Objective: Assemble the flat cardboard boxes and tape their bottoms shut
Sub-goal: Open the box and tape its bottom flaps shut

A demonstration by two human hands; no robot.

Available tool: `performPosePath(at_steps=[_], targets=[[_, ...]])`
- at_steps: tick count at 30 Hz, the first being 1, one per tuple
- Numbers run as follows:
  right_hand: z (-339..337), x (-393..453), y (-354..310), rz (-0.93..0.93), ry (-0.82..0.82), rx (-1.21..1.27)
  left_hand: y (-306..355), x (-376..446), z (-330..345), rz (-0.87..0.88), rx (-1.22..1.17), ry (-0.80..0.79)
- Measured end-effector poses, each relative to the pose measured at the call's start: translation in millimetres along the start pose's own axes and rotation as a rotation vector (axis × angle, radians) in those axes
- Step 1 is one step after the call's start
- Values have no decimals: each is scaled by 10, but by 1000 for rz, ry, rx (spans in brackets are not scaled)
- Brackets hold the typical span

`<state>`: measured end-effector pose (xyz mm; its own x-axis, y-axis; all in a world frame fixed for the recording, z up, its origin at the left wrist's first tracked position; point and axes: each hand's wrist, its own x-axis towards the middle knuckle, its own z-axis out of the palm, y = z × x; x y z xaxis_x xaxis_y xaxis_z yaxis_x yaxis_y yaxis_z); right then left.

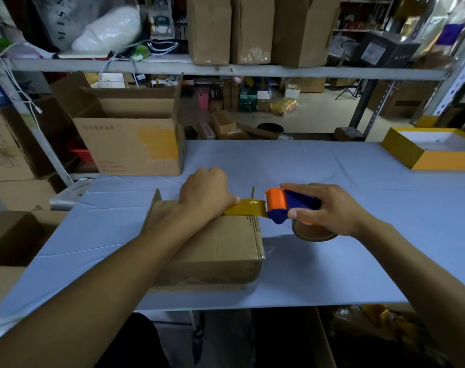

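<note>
Dim even indoor light, soft shadows, wide-angle bending at edges, upper corners blurred

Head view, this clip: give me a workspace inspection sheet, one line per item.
Surface: pale blue table, creased.
Job's things: brown cardboard box lying flat; yellow-brown tape strip stretched from its top to the orange-and-blue tape dispenser.
Clutter: open brown carton far left; yellow shallow tray box far right.
Grips: left hand presses the tape down; right hand holds the dispenser.
Cables: white cords hanging from the shelf.
Surroundings: metal shelving with cartons.
</note>
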<state>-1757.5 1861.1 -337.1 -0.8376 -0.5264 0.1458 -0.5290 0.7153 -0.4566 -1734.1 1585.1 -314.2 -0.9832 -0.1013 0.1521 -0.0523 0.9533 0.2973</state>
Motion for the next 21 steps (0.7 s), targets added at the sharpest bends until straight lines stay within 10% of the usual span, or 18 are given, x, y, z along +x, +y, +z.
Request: performPosePath(at_steps=[12, 21], targets=[[231, 44, 30, -1, 0, 1, 161, 199, -15, 312, -45, -470], [223, -17, 50, -6, -11, 16, 100, 107, 417, 212, -159, -88]])
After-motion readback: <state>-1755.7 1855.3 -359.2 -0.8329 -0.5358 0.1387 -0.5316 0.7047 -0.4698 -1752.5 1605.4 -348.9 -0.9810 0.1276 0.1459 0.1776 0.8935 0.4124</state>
